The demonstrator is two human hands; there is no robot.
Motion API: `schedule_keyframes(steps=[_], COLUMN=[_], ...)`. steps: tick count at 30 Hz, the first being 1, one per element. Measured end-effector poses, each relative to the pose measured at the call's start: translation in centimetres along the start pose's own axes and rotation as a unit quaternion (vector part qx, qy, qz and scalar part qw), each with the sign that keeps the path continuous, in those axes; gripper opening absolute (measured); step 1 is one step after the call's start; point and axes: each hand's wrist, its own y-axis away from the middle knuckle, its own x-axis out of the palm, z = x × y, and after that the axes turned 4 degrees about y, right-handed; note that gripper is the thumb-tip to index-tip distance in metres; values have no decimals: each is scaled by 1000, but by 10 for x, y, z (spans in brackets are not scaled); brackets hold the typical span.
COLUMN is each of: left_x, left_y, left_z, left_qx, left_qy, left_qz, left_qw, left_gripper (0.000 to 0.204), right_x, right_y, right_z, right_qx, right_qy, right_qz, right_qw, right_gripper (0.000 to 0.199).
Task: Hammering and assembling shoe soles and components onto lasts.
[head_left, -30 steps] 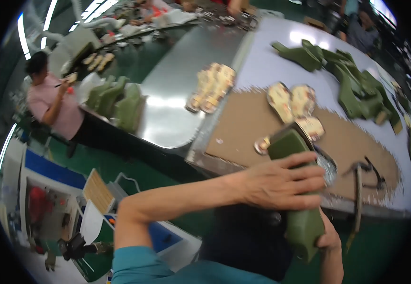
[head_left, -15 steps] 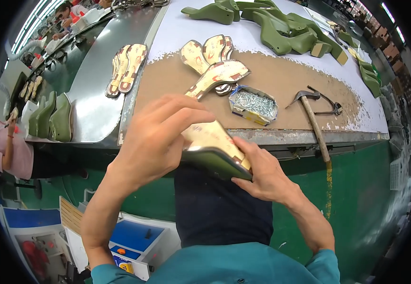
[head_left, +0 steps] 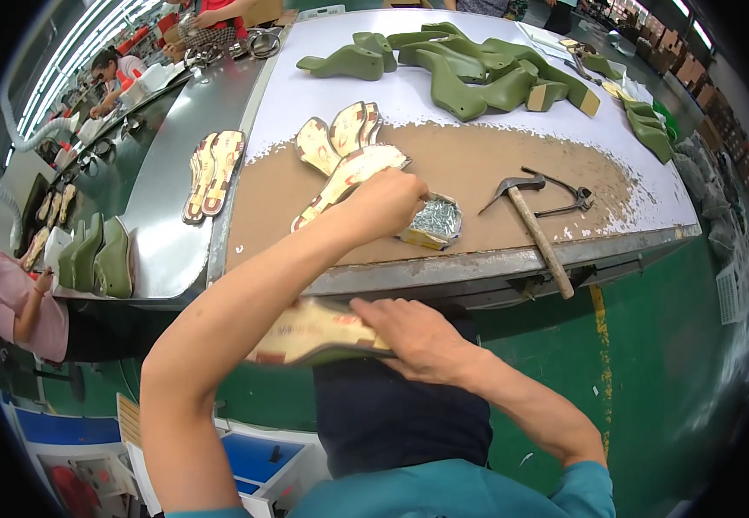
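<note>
While right hand (head_left: 426, 341) grips green last (head_left: 340, 353) and pale insole (head_left: 327, 331) short of desk (head_left: 443, 268) edge, left hand (head_left: 394, 200) has gone from them to box (head_left: 427, 240) of tacks (head_left: 439, 216), bunched; can't tell whether holding any. Support looks single-handed now, left seemingly freed for tacks.

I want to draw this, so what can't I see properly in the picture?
In the head view:
Held insole: left end hidden behind the left forearm.
Green form: mostly hidden beneath that insole.
Left hand: whether it pinches anything is too small to tell.
Box: its metal bits are too small to count.
</note>
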Motion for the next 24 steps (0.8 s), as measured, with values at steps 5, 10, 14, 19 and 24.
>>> schedule_keyframes(steps=[5,10,14,19,24], left_x=[22,21,20,24,22], left_y=[-22,-17,-10,-9,-7], left_z=[-1,6,4,-3,-8], left_qx=[-114,-176,-142,-111,-100], left_qy=[-89,77,95,81,104], left_qz=[83,37,-23,-60,-71], left_qw=[986,981,985,989,987], left_gripper=[20,13,15,21,19], right_x=[5,8,10,10,12], right_y=[-4,-5,-4,-6,-6], right_z=[3,3,5,9,8], right_qx=[15,-31,0,12,15], right_qy=[49,50,58,67,67], right_qz=[23,-20,19,13,7], right_qw=[998,998,998,998,998], right_gripper=[81,59,78,76,76])
